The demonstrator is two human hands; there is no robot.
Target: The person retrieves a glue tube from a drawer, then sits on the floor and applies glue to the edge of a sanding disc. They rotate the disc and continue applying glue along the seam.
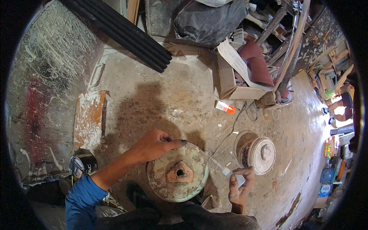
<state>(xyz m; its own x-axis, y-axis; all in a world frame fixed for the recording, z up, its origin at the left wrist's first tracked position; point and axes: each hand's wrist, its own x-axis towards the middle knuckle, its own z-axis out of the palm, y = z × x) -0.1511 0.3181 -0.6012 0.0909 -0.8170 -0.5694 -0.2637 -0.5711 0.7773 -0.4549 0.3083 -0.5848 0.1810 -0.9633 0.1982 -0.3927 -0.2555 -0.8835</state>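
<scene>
Below me stands a round, worn, pale-green disc [161, 184], with a roughly triangular wooden block [187, 174] at its middle around a dark hole. My left hand [153, 146] is over the disc's far left edge, fingers curled and pinched. Its dark tip reaches the far rim; I cannot make out whether it grips something small. To the right of the disc, my right hand [243, 186] is closed on a small white bottle with a long, narrow translucent nozzle [226, 171]. The nozzle points up and left toward the disc's rim.
A lidded white bucket [264, 156] stands right. Farther off are a cardboard box [234, 92] with reddish-brown sheets, an orange-and-white packet [225, 107] and a thin cord [230, 140]. Black pipes [126, 36] jut from upper left; a paint-smeared board [89, 120] and can [83, 164] are left.
</scene>
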